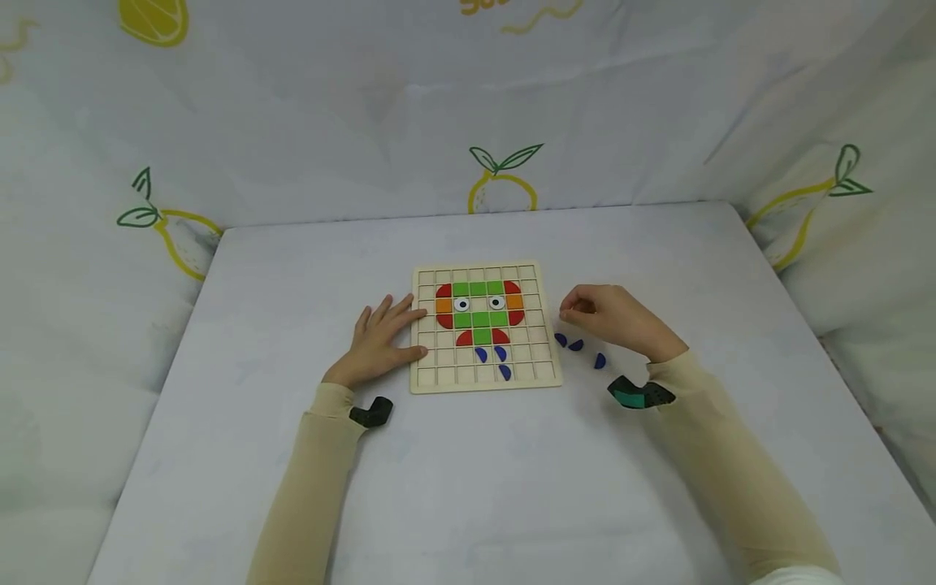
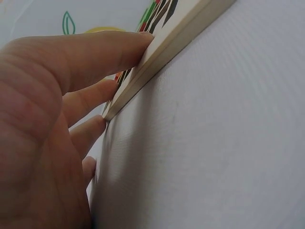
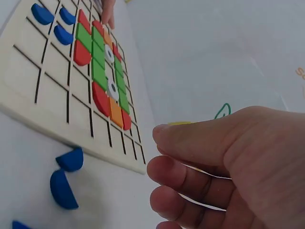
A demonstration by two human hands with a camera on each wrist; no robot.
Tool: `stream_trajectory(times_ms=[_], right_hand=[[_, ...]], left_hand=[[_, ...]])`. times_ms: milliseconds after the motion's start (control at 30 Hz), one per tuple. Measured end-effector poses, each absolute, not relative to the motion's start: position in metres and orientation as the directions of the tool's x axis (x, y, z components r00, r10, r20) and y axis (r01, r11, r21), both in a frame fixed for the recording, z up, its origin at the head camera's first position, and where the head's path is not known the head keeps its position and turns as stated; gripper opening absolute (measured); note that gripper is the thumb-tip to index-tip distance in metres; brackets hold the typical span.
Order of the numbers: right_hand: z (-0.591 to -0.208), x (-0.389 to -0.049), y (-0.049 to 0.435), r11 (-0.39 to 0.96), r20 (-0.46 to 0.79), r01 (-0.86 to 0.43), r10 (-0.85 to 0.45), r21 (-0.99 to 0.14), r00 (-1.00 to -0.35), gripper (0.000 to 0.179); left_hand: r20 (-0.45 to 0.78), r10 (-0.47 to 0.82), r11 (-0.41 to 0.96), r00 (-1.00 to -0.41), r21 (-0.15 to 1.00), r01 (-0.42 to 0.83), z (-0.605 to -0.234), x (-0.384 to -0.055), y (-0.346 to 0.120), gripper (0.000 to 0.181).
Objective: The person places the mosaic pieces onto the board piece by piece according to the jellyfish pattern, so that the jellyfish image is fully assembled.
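A square wooden grid board (image 1: 445,374) lies on the table, bearing green square tiles (image 1: 478,288), red rounded corner pieces (image 1: 516,318), orange squares (image 1: 515,301) and two eye tiles (image 1: 497,302). Three blue half-round pieces (image 1: 481,355) lie on lower cells. With fingers spread, my left hand (image 1: 376,340) rests on the board's left edge; in the left wrist view its thumb and fingertips touch the rim. Right of the board hovers my right hand (image 1: 614,317), fingers loosely curled, nothing visible between them. Three more blue half-round pieces (image 3: 63,190) lie on the table below it.
The white table (image 1: 468,487) stretches around the board. A white cloth (image 1: 329,122) with lemon drawings hangs behind and at both sides. Each wrist wears a dark device (image 1: 371,412) near the tabletop.
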State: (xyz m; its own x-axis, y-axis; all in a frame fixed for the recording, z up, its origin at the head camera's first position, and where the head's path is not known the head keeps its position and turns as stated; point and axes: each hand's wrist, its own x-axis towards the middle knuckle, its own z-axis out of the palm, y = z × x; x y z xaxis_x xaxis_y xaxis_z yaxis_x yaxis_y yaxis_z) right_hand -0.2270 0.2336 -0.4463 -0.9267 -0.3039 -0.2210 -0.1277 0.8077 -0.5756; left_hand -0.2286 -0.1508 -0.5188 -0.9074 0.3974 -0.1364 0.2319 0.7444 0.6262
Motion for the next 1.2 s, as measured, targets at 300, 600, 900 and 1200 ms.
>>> stream_trajectory(times_ms=[300,600,900,1200], right_hand=[[-0.454,-0.201,0.26,0.867,-0.259,-0.111,-0.264,-0.486,-0.929,0.025],[-0.469,-0.174,0.274,0.911,-0.288,-0.115,-0.242,-0.395,-0.926,0.039],[-0.476,-0.17,0.265,0.942,-0.265,-0.158,-0.24,-0.296,-0.934,0.034],[-0.469,-0.18,0.251,0.811,-0.157,-0.274,-0.404,-0.517,-0.901,0.028]], left_hand=[[-0.135,0.398,0.749,-0.907,0.619,0.237,-0.519,-0.229,-0.15,0.069],[-0.129,0.392,0.754,-0.911,0.613,0.237,-0.523,-0.229,-0.148,0.069],[-0.126,0.389,0.759,-0.912,0.606,0.24,-0.521,-0.228,-0.15,0.068],[-0.141,0.394,0.754,-0.908,0.615,0.232,-0.519,-0.228,-0.15,0.069]])
